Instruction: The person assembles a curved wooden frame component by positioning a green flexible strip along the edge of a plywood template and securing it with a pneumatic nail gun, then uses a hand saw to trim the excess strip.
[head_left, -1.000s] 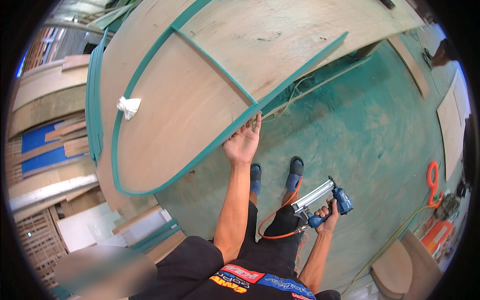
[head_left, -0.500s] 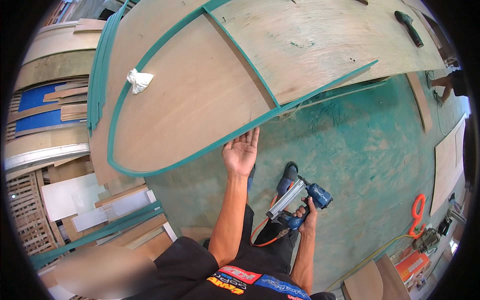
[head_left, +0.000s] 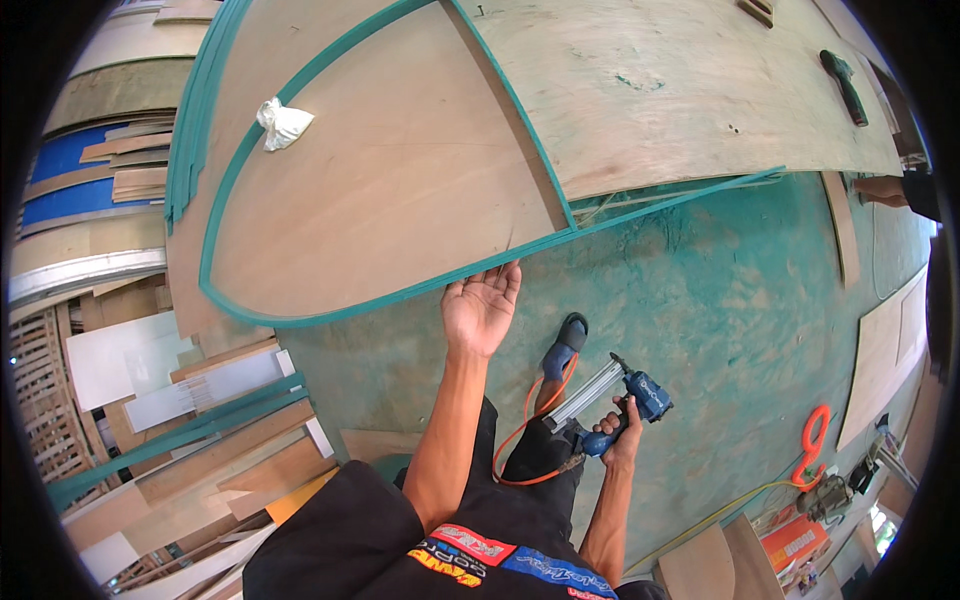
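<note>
A: Your left hand (head_left: 478, 312) is turned palm up, fingers spread only a little and nearly straight. Their tips meet the near edge of the curved panel (head_left: 385, 190), left of its right-hand corner. Whether they press or just support it, I cannot tell.

B: And your right hand (head_left: 622, 440)?

A: That one is closed around the handle of a blue nail gun (head_left: 652, 396). You have it low over your thigh, well apart from the panel, its silver magazine slanting down to the left. An orange hose (head_left: 497, 450) loops from the handle beside your leg.

B: How does the panel look to you from above?

A: It lies in front of you, a pale brown face rounded off at the left, with a narrow teal rim (head_left: 228, 185) following the curve. A teal crosspiece (head_left: 516, 115) runs away from you at the right and meets the rim at the near corner. Past that corner, a straight length of the rim juts out over the floor (head_left: 740, 280).

B: Anything lying near it?

A: A crumpled white bundle (head_left: 284, 124) sits on the rim at your left. To your right there is a lighter plywood sheet (head_left: 680, 90), with a dark tool (head_left: 845, 88) lying on it.
</note>
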